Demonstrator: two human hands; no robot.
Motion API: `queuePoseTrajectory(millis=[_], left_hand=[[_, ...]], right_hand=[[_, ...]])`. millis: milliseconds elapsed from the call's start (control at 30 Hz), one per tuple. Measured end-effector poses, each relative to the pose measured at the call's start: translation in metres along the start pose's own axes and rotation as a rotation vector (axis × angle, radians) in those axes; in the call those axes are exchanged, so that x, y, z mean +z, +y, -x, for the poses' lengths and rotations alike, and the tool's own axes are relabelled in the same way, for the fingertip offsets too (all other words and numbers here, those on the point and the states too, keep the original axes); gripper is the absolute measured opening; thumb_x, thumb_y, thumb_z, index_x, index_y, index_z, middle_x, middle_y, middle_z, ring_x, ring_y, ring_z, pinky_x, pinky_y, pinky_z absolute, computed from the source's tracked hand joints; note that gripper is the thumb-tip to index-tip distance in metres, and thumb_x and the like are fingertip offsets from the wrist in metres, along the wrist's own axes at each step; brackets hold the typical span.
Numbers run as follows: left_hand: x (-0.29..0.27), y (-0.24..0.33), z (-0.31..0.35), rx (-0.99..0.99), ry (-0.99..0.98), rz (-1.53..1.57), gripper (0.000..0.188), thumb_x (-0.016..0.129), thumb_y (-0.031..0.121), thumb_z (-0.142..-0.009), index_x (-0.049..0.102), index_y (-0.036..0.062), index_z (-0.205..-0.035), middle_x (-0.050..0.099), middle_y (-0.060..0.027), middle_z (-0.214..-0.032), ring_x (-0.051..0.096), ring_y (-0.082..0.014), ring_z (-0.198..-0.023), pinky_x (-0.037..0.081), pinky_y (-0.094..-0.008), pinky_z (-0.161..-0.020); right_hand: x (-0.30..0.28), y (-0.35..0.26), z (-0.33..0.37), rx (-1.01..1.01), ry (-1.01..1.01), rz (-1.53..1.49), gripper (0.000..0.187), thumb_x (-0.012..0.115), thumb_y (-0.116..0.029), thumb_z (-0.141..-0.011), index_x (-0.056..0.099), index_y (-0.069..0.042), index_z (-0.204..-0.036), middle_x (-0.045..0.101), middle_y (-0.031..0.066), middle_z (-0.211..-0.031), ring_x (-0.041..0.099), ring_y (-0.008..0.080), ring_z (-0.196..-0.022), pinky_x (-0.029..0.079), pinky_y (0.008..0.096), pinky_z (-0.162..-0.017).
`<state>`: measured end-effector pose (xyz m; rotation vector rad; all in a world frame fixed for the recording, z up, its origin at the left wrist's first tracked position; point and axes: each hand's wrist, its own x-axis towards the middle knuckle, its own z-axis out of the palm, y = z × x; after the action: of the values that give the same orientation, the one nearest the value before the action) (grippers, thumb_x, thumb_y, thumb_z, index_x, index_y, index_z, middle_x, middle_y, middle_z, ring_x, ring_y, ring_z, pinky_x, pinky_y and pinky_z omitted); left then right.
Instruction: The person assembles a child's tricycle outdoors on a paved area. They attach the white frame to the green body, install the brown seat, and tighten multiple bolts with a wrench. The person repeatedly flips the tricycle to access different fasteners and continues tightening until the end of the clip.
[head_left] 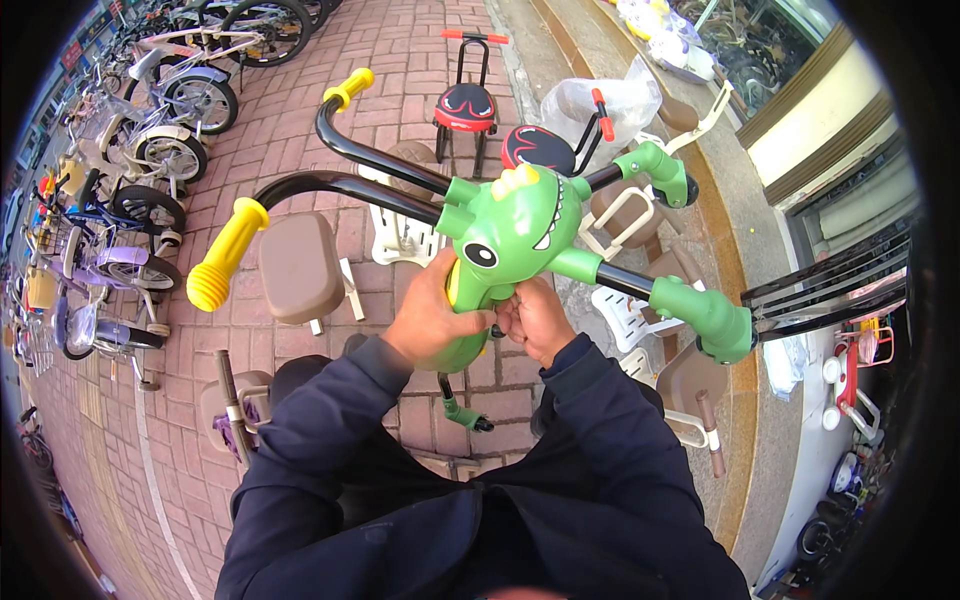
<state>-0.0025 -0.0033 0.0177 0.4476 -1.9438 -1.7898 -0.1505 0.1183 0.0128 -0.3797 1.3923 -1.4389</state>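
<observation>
A green plastic dinosaur ride-on toy [515, 222] stands in front of me, with a toothy mouth, a large eye and yellow spikes. Two curved black bars [350, 190] run from it to the left and end in yellow grips [230, 250]. On its right side, black tubes lead into green leg-like joints [705, 312]. My left hand [430, 318] is wrapped round the neck below the head. Close by, my right hand [540, 322] has its fingers curled together against the neck's right side. A small dark bit shows by its fingertips; what they pinch is hidden.
Brown child seats [300, 268] with cream frames lie around the toy. Two red-and-black seats [466, 108] stand beyond it, beside a clear plastic bag [600, 105]. Children's bicycles [125, 265] line the left. A stone step [735, 200] and shop front run along the right.
</observation>
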Motion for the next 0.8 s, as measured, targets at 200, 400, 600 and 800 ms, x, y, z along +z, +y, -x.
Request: queuePoseTrajectory(millis=[200,400,600,800], left_hand=[[-0.014,0.009,-0.008,0.032,-0.043,0.330,0.092,0.091,0.037,-0.078,0.042,-0.0006,-0.146,0.059,-0.0107,-0.133,0.057,-0.0214,-0.123,0.046,-0.0390,-0.107],[-0.006,0.007,-0.006,0.071,0.094,0.538,0.063,0.084,0.019,-0.084,0.052,-0.0007,-0.134,0.061,-0.0087,-0.120,0.062,-0.0186,-0.107,0.053,-0.0351,-0.093],[-0.004,-0.017,-0.013,-0.005,0.281,0.389,0.059,0.083,0.020,-0.083,0.053,-0.0034,-0.128,0.062,-0.0128,-0.117,0.063,-0.0195,-0.103,0.054,-0.0356,-0.089],[0.002,-0.035,-0.015,-0.038,0.278,0.095,0.061,0.084,0.023,-0.081,0.055,0.0003,-0.130,0.064,-0.0148,-0.113,0.064,-0.0245,-0.103,0.054,-0.0377,-0.089]], right_hand=[[0.000,0.014,-0.012,0.180,0.021,0.007,0.040,0.050,-0.046,-0.103,0.059,-0.012,-0.083,0.055,0.0018,-0.066,0.045,0.0085,-0.046,0.027,0.0244,-0.040],[0.011,0.044,-0.021,0.294,-0.004,-0.039,0.039,0.052,-0.048,-0.102,0.059,-0.013,-0.089,0.057,0.0049,-0.071,0.040,0.0073,-0.048,0.025,0.0244,-0.043],[0.024,0.057,-0.018,0.373,-0.016,-0.113,0.042,0.050,-0.047,-0.103,0.063,-0.008,-0.108,0.062,0.0058,-0.079,0.033,0.0066,-0.048,0.025,0.0246,-0.045],[0.034,0.066,0.000,0.450,-0.024,-0.170,0.040,0.050,-0.046,-0.104,0.060,-0.007,-0.112,0.062,0.0067,-0.084,0.033,0.0072,-0.048,0.027,0.0260,-0.046]])
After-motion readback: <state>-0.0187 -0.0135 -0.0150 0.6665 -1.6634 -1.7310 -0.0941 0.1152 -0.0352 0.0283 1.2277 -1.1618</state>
